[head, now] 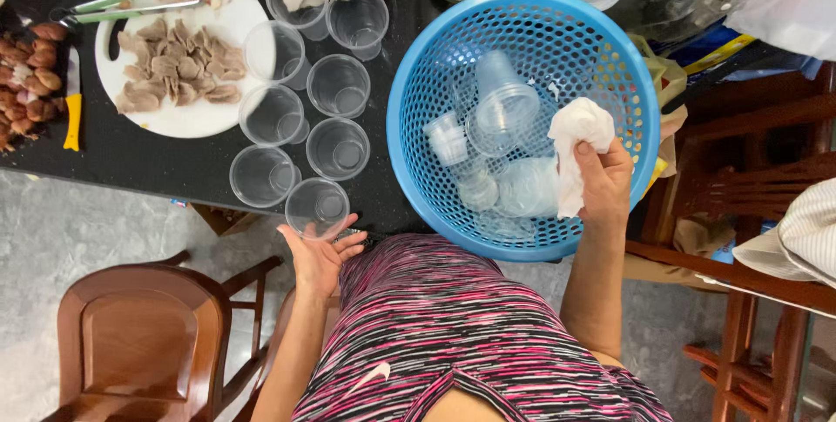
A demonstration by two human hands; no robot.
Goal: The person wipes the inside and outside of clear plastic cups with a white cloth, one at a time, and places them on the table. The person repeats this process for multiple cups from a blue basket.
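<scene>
Right hand point(603, 185) grips a crumpled white cloth point(576, 139) over the blue basket point(418, 82) — soft, light, bunches easily. Left hand point(319, 256), open and empty, sits left of the basket, touching a clear plastic cup point(317, 207) — thin, light, slippery; take by the rim.

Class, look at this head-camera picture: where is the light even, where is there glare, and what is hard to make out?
Head view: soft, even light with faint shadows; glare on the clear plastic cups on the black counter; cups inside the blue basket blur together; the white cloth in the right hand is nearly washed out; the left hand is sharp.
</scene>
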